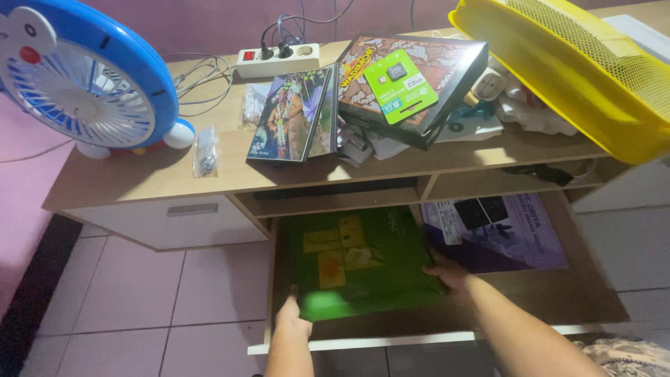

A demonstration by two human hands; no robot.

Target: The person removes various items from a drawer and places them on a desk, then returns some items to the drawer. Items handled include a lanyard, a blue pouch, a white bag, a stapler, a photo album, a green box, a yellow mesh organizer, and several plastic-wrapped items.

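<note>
A large green book or album (359, 262) with yellow squares on its cover lies in the open drawer (586, 300) of a wooden desk. My left hand (293, 318) grips its near left corner. My right hand (450, 272) holds its right edge, fingers curled over the cover. Beside the green book, on the drawer's right side, lies a purple printed sheet (509, 234).
On the desk top (139, 174) stand a blue and white fan (84, 77), a power strip (278, 60), a picture book (292, 115), a dark box (412, 84) with a green card pack, a small plastic bag (206, 150) and a yellow mesh basket (579, 66). Tiled floor lies below.
</note>
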